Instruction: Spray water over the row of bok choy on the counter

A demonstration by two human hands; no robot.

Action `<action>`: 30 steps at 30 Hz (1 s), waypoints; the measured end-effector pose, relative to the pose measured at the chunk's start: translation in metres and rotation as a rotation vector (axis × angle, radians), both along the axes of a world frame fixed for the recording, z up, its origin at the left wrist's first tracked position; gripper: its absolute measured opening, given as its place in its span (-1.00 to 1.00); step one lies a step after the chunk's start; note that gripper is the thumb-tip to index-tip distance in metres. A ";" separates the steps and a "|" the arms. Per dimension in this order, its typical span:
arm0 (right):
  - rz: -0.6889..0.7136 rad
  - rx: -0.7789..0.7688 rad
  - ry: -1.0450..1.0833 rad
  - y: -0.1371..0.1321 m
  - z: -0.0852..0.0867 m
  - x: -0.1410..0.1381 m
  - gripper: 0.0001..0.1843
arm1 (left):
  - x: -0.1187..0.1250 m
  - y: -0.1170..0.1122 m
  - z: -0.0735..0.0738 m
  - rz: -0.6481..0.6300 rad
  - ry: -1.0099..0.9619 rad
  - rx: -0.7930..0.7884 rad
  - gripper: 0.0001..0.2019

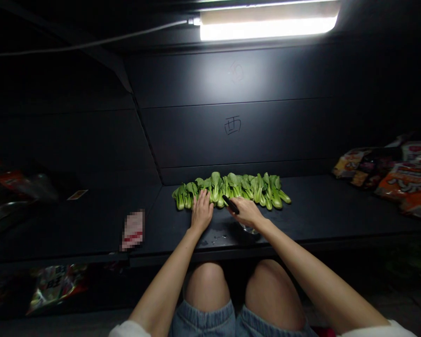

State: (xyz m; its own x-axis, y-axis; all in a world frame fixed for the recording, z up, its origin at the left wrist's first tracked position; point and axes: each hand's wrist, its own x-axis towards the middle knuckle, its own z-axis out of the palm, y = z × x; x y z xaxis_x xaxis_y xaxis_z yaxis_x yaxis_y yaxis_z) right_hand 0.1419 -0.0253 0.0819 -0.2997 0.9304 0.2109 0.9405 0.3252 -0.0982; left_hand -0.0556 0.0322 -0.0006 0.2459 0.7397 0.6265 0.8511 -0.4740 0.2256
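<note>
Head view: black-topped clear bottle [230,205], fill level not readable, with the right hand's [247,211] grip closed around it. Left hand's [201,214] grip loosely spread, fingers over the front of the bok choy [233,186]: green leaves, pale plump stems, rowed along the dark shelf [315,206].

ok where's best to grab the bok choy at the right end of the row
Probably by the thick pale base, coming from the right: the end bok choy lies slanted, base pointing out to the right, while its leaves run back into the row.
</note>
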 end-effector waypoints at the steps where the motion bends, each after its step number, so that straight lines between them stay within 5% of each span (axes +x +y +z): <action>1: -0.010 0.001 0.003 -0.001 0.000 0.004 -0.66 | 0.005 -0.001 0.001 -0.009 0.010 0.000 -0.51; 14: -0.099 0.028 0.087 -0.010 0.002 0.044 -0.65 | 0.041 0.003 0.014 -0.102 0.055 0.032 -0.64; 24: -0.102 0.015 0.090 -0.016 0.004 0.063 -0.65 | 0.092 0.019 0.024 -0.253 0.219 -0.029 -0.51; 30: -0.081 0.007 0.093 -0.017 0.005 0.063 -0.65 | 0.090 0.026 0.025 -0.099 0.307 -0.089 -0.62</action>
State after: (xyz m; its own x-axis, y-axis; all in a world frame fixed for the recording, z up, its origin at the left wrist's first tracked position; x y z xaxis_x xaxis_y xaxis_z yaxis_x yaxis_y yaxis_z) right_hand 0.2045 -0.0421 0.0872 -0.2023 0.9493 0.2408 0.9508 0.2492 -0.1839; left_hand 0.0346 0.0583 0.0240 0.4867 0.7513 0.4457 0.8364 -0.5480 0.0104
